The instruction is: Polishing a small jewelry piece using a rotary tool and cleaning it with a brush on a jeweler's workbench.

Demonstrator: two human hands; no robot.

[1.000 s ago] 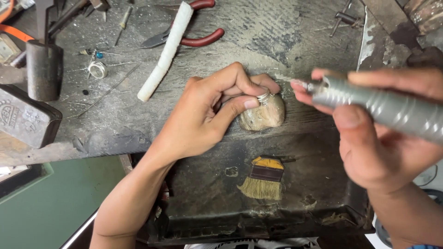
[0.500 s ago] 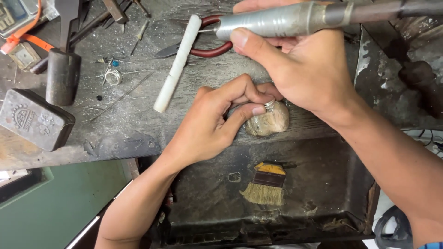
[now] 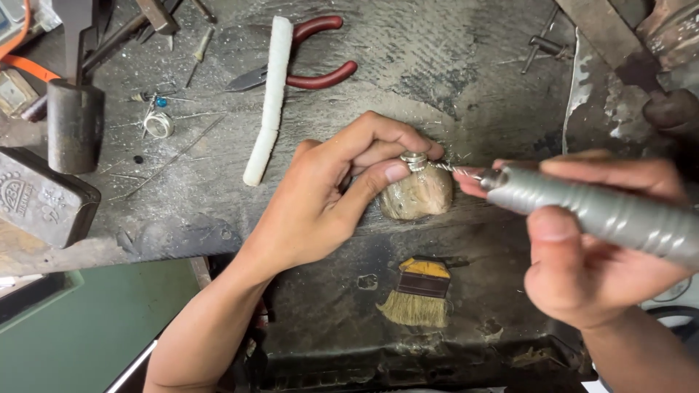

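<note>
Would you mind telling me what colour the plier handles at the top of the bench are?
Dark red; the pliers show clearly in the head view.

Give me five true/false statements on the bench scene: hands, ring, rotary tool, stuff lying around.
1. The left hand pinches a small metal ring over the rounded wooden peg. True.
2. The right hand holds a hammer. False: it grips a grey rotary handpiece whose twisted bit points at the ring.
3. The red-handled pliers lie at the back of the bench, beside a white stick. True.
4. The small brush is in the left hand. False: it lies loose on the lower tray, below the peg, with no hand on it.
5. The dark hammer sits at the right edge. False: it is far left.
</note>
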